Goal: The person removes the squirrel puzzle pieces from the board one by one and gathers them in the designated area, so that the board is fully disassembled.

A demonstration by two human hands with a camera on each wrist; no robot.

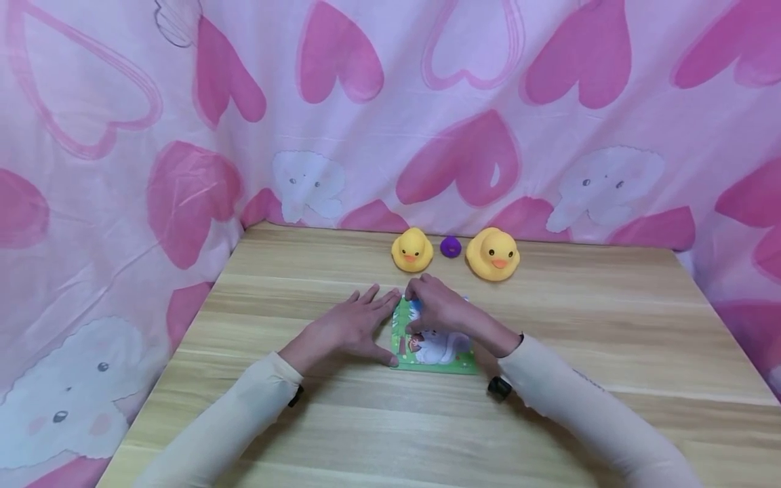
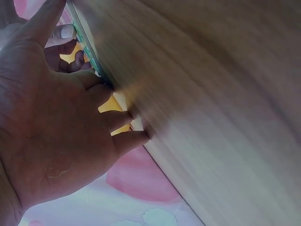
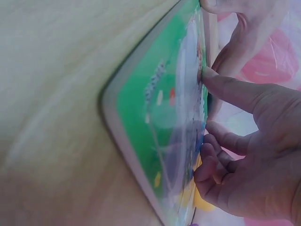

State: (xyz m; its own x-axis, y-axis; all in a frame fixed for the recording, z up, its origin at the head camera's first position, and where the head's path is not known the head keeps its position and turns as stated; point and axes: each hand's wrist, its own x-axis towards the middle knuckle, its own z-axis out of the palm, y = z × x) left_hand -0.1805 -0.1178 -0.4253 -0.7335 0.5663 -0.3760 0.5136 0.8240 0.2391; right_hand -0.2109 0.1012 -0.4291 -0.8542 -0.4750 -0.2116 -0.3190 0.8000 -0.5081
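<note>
A flat picture board (image 1: 439,359) with a green border and a pale animal drawing lies on the table; the right wrist view shows its glossy face and thick, rounded edge. My left hand (image 1: 350,325) is spread at the board's left side, its thumb and index fingertip at that edge. Over the upper part of the board, my right hand (image 1: 442,305) touches the surface with its thumb (image 3: 230,89) and bent fingers (image 3: 211,169), thumb and fingers apart. The right hand hides part of the picture.
Behind the board, along the back of the wooden table (image 1: 610,325), stand a yellow duck (image 1: 412,251), a small purple duck (image 1: 451,247) and a larger yellow duck (image 1: 493,255). A pink heart-patterned curtain (image 1: 366,135) hangs at the back and sides.
</note>
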